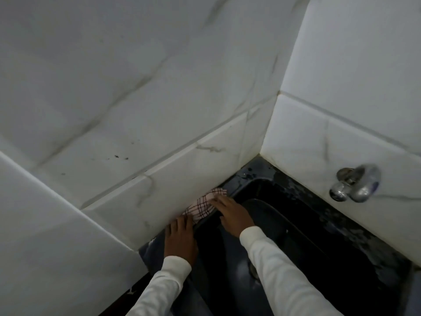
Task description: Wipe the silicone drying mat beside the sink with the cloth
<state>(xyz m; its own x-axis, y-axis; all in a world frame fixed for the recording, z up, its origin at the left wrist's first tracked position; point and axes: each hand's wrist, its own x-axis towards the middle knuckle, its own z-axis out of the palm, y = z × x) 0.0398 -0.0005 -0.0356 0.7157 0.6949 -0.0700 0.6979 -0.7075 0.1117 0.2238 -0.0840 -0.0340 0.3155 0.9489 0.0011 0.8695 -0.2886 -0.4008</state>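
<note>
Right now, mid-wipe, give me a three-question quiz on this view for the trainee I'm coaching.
1. True or false: the right hand rests on the checked cloth.
2. Multiple choice: where does the cloth lie? A) in the bottom of the sink B) on the strip along the foot of the tiled wall C) draped over the tap
3. Short answer: where is the left hand placed?

Key:
1. True; its fingers lie over the cloth's near edge.
2. B
3. Flat on the dark surface by the wall, just short of the cloth. Whether that is the mat is too dim to tell.
</note>
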